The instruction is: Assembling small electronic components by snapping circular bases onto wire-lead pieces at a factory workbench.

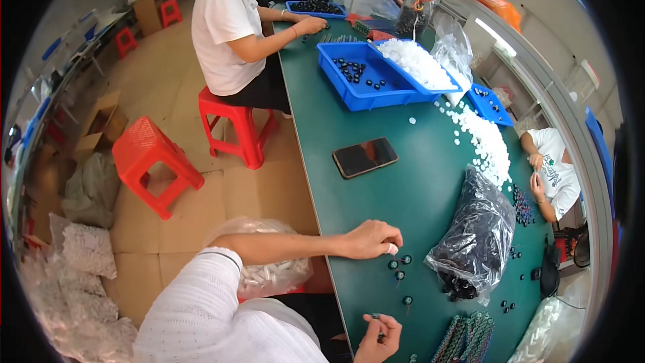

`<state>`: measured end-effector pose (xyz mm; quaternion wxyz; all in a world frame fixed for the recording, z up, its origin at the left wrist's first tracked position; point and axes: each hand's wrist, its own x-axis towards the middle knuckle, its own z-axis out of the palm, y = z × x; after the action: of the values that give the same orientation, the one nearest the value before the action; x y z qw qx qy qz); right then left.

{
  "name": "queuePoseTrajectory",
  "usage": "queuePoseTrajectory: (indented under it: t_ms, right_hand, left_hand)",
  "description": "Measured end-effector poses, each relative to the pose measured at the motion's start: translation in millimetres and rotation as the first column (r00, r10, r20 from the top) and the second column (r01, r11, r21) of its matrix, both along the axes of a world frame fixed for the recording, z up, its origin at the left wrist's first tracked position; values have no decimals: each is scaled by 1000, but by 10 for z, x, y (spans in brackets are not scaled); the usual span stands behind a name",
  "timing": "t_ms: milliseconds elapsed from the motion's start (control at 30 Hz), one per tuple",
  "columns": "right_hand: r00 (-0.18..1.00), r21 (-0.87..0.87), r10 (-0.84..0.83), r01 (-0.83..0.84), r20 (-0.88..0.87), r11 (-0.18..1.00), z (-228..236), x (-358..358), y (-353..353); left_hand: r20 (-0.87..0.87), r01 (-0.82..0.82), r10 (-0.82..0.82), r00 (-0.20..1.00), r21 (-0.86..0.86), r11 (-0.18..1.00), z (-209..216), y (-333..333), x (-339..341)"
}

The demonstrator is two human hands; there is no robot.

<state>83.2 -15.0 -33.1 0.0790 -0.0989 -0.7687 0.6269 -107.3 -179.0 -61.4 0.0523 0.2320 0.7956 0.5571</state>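
Several dark parts [400, 275] on green tabletop [366, 205], near both hands [367, 239]

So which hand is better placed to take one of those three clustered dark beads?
Probably the left hand: it is close beside the dark beads, while the right hand is farther off and seems to pinch something small.

A workroom is seen from above, with a tan floor [248, 195] crossed by straight seams. The right side is filled by a long green-topped table [356, 205], bordered by a pale metal frame [554, 91]. Red plastic stools [149, 142] are spread over the left (two nearer, two farther back). Beyond the frame, a bright white strip [496, 37] is seen near a greyish-beige wall [557, 23].
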Motion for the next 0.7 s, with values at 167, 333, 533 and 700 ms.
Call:
queuePoseTrajectory:
  t_ms: [167,333,533,700]
  right_hand:
    - [977,241,209,-211,36,947,105,-31,-51]
    - [989,120,144,-147,39,982,-44,-53,-22]
    - [992,91,120,-118,-25,989,-143,4,4]
    - [983,165,159,-143,-91,976,-222,-66,89]
  left_hand:
    - [-356,-239,224,907,0,971,-202,167,108]
    - [-414,-297,302,859,78,952,-114,63,-78]
    - [71,-653,717,693,484,583,1051,-1499,-1478]
    - [125,-118,72,990,413,903,1007,-910,-1078]
